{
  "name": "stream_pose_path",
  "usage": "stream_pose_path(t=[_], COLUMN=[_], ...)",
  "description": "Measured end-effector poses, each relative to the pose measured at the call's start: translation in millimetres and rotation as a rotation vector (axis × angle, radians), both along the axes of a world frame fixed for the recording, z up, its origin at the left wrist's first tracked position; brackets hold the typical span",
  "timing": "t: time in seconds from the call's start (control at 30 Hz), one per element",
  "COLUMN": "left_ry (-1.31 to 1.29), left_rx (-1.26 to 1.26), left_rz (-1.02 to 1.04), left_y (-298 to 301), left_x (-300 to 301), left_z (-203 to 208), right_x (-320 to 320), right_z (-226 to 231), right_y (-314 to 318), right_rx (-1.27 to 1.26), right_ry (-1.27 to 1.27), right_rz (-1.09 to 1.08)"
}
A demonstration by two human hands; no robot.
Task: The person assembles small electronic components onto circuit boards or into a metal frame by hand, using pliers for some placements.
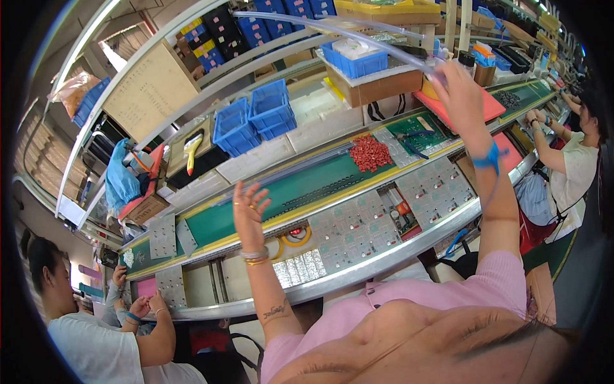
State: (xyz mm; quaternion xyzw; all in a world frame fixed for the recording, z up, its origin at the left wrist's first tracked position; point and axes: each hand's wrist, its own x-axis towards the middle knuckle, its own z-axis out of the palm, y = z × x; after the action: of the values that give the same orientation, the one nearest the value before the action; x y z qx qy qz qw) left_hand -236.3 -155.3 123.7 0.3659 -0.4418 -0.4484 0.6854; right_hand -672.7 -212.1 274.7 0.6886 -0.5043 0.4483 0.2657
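Observation:
Raised at the upper right, my right hand (pixel 457 96) is closed round the end of a long, clear plastic tube (pixel 345 33), which reaches far to the left above the bench. My left hand (pixel 248 208) is held up over the green conveyor belt (pixel 220 227), fingers spread and holding nothing. Under and beyond it, a row of small black parts (pixel 313 191) lies along the belt. Farther right on the belt sits a pile of small red components (pixel 369 153). Panels of circuit boards (pixel 348 230) lie on the near rail in front of me.
Two blue bins (pixel 235 128) stand behind the belt, left of a blue tray (pixel 358 61) on a cardboard box. A brush (pixel 192 150) and pliers (pixel 409 142) lie nearby. One person (pixel 96 326) works at left, another (pixel 572 137) at right. Yellow tape rolls (pixel 295 237) sit near the rail.

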Motion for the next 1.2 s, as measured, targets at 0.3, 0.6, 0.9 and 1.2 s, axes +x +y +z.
stream_pose_path(t=[0.3, 0.6, 0.9, 1.2], left_ry=[0.049, 0.095, 0.086, 0.095], left_rx=[0.15, 0.143, 0.166, 0.179], left_rz=[0.068, 0.078, 0.053, 0.038], left_y=[-16.1, -11.9, -14.0, -14.5], left_x=[4.6, 13.4, 9.2, 4.5], left_z=[-87.6, -86.9, -88.0, -88.2], right_x=[16.8, 24.2, 34.3, 32.4], right_z=[49.5, 60.5, 86.2, 56.6], right_y=[-175.6, -205.5, -130.6, -87.1], right_rx=[0.025, 0.407, 0.874, 0.692], right_ry=[0.249, 0.171, -0.164, -0.125], right_rz=[-0.461, -0.555, -0.166, -0.01])
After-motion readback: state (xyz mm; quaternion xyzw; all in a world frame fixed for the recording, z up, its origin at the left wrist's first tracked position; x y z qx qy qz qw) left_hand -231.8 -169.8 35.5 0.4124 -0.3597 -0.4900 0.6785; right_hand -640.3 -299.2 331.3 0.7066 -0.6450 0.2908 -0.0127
